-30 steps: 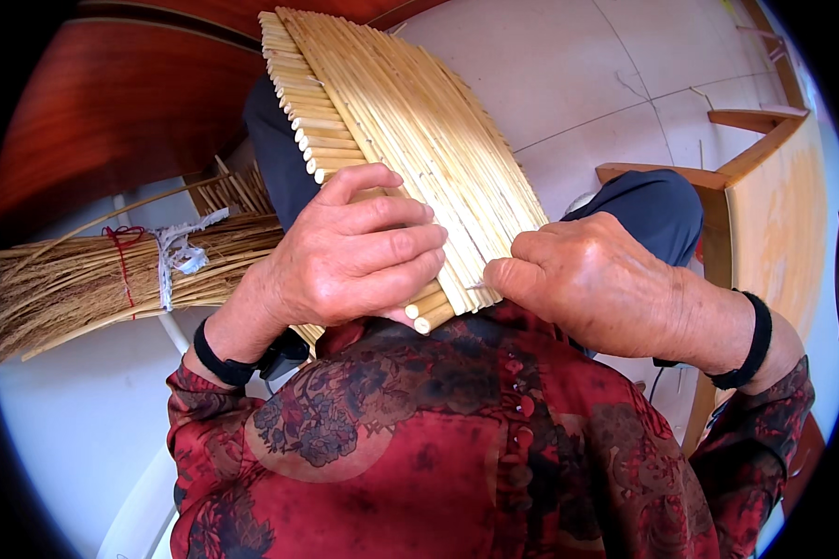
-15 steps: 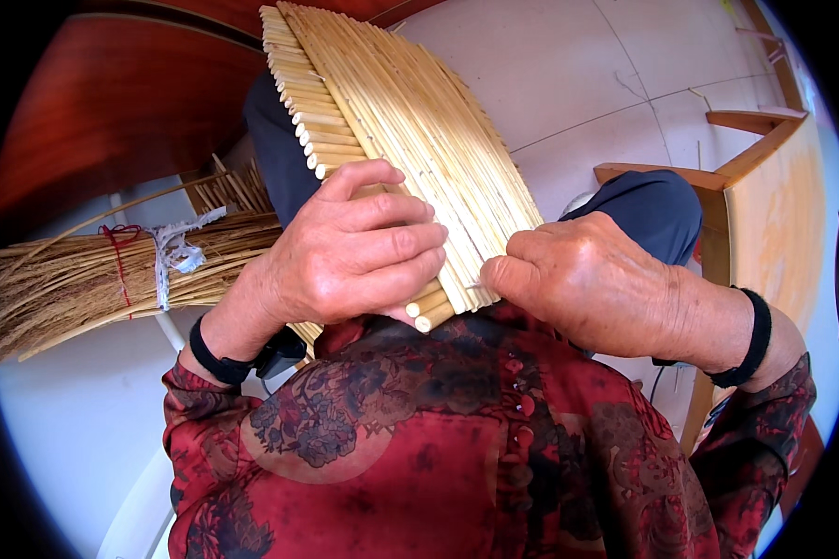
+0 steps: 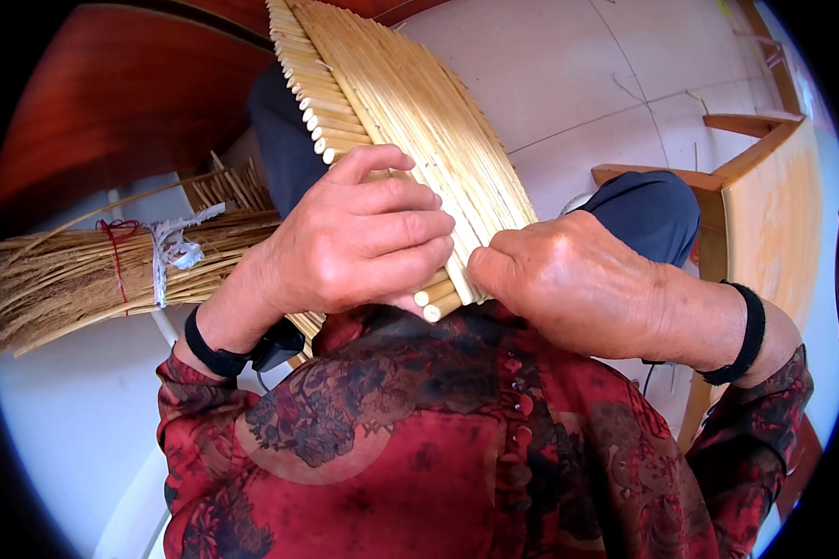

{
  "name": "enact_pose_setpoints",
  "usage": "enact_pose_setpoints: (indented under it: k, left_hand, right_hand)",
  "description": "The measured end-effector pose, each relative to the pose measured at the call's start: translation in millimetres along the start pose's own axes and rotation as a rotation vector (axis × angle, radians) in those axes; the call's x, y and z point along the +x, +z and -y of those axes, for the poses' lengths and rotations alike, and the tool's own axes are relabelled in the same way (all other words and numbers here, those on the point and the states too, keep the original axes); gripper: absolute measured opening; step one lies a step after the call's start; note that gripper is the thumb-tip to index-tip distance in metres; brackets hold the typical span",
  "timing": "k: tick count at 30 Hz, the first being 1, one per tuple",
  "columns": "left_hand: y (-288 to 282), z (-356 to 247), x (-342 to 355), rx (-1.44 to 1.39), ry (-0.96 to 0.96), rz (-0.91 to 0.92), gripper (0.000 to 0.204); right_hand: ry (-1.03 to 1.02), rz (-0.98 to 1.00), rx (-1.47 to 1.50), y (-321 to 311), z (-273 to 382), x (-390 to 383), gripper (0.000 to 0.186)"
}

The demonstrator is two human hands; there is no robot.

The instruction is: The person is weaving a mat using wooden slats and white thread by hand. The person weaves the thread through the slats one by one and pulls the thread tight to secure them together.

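Stalk panel (image 3: 429,121) extends away from between left grip (image 3: 364,231) and right grip (image 3: 569,284).

The left hand (image 3: 359,238) clasps the near left corner of a panel of pale stalks (image 3: 419,102), its fingers (image 3: 405,225) over the top. The right hand (image 3: 569,275), curled with fingertips hidden, touches the panel's near right corner. Round stalk ends (image 3: 319,130) jut past the left edge. Beyond that edge lies a brushy straw bundle (image 3: 61,270), tied with red string (image 3: 116,226) and a white strip (image 3: 174,250).
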State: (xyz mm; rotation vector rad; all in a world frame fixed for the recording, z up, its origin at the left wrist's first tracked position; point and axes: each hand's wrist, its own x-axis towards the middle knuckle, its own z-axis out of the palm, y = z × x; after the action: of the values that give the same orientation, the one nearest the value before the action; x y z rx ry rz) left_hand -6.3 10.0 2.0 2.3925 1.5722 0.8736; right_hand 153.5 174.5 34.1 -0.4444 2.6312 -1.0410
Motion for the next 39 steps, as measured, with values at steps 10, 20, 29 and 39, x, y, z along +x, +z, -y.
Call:
enact_pose_setpoints:
  k: [10, 20, 29, 39]
  left_hand:
    - [-6, 45, 89, -0.074, 0.116, -0.049, 0.035]
    - [1, 50, 169, -0.254, -0.082, 0.084, 0.042]
    - [13, 55, 177, -0.341, -0.029, 0.063, 0.041]
    - [14, 54, 177, -0.339, -0.029, 0.092, 0.039]
  right_hand:
    - [0.115, -0.249, 0.023, -60, -40, -37, 0.005]
    - [0.415, -0.443, 0.095, -76, -55, -100, 0.003]
    - [0.406, -0.589, 0.111, -65, -47, -112, 0.007]
    - [0.416, -0.612, -0.039, -59, -39, -112, 0.007]
